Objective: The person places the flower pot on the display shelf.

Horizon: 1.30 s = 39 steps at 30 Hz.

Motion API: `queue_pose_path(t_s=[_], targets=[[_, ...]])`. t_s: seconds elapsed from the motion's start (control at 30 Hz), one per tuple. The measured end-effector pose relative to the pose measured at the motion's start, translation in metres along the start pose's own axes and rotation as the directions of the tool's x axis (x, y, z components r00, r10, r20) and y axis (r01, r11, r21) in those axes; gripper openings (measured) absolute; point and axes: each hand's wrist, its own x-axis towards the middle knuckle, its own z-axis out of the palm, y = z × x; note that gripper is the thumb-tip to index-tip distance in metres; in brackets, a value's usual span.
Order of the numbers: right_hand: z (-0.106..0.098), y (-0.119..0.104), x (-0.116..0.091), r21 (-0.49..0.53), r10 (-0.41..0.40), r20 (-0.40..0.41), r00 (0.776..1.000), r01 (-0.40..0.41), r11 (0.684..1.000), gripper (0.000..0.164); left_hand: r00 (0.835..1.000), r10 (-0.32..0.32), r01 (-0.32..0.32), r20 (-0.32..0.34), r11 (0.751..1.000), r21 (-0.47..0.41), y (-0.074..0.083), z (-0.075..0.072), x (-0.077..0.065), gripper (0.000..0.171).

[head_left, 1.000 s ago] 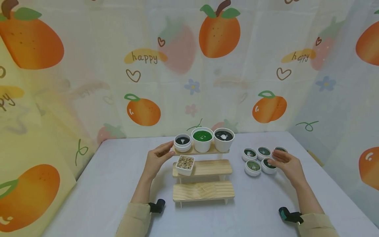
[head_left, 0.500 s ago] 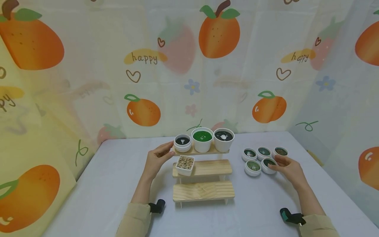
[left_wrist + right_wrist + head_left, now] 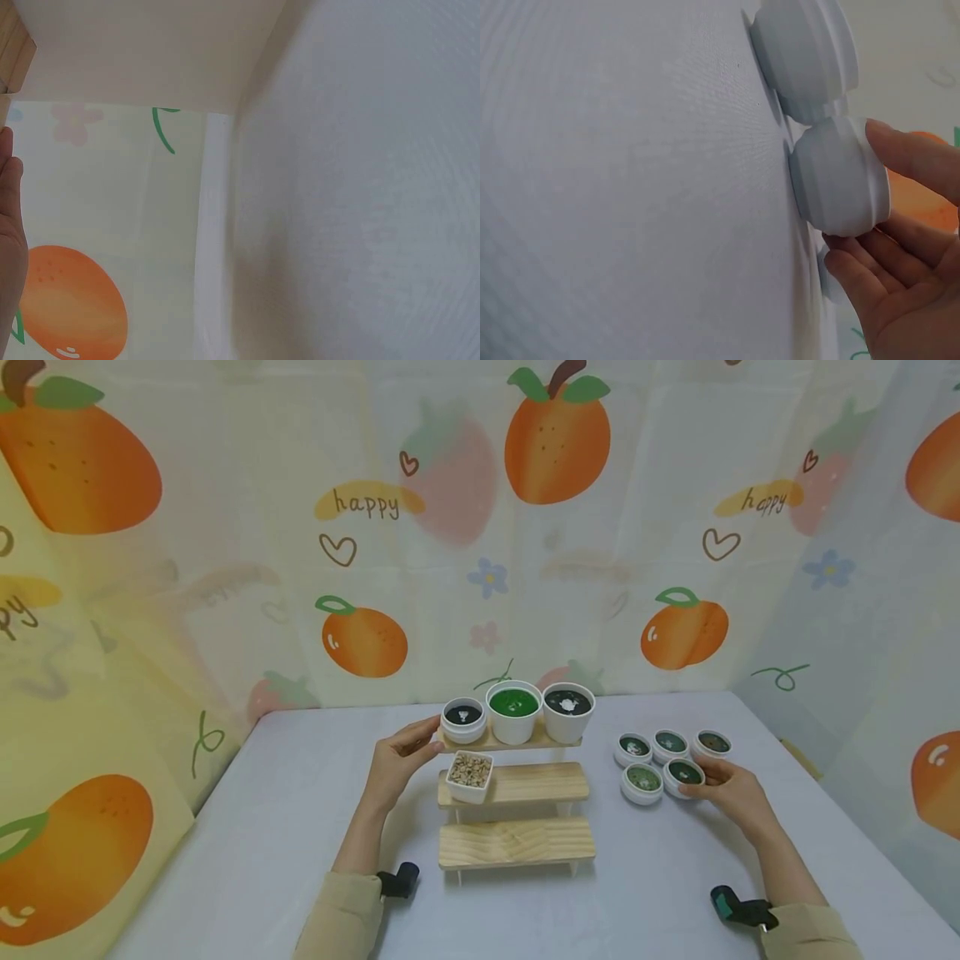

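One round white green-filled pot (image 3: 683,772) is clamped by the right hand (image 3: 731,790); left hand (image 3: 397,760), at tiered pale-wood stand (image 3: 534,783): grip unclear.

A pale fabric backdrop (image 3: 570,635), printed with oranges (image 3: 557,452), faded strawberries (image 3: 453,485), heart outlines (image 3: 337,551), blue flowers (image 3: 487,577) and the word "happy" (image 3: 367,503), rises beyond the far edge of the white-covered table (image 3: 262,852). Yellowish fabric (image 3: 60,718) hangs at left, greyer fabric (image 3: 877,668) at right.
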Motion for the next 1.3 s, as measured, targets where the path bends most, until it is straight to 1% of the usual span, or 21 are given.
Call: queue_pose_path(t_s=[0.4, 0.6, 0.97, 1.3], targets=[[0.0001, -0.0002, 0.0014, -0.049, -0.010, -0.007, 1.000, 0.010, 0.999, 0.080, 1.000, 0.004, -0.004, 0.002, 1.000, 0.017, 0.0002, -0.0003, 0.0015, 0.044], [0.0003, 0.0011, 0.0022, -0.067, -0.003, -0.009, 1.000, 0.002, 0.998, 0.081, 1.000, -0.001, 0.001, 0.003, 1.000, 0.017, 0.0009, -0.0002, 0.0013, 0.044], [0.0021, 0.0018, 0.0014, -0.055, 0.013, -0.015, 1.000, -0.014, 0.998, 0.081, 1.000, -0.005, 0.005, 0.006, 1.000, 0.029, 0.0002, -0.0004, 0.0004, 0.044], [0.0009, -0.0033, -0.0008, -0.057, 0.032, -0.059, 0.998, -0.035, 0.998, 0.078, 1.000, -0.017, 0.017, -0.003, 0.999, 0.027, 0.0000, 0.0001, 0.0002, 0.044]])
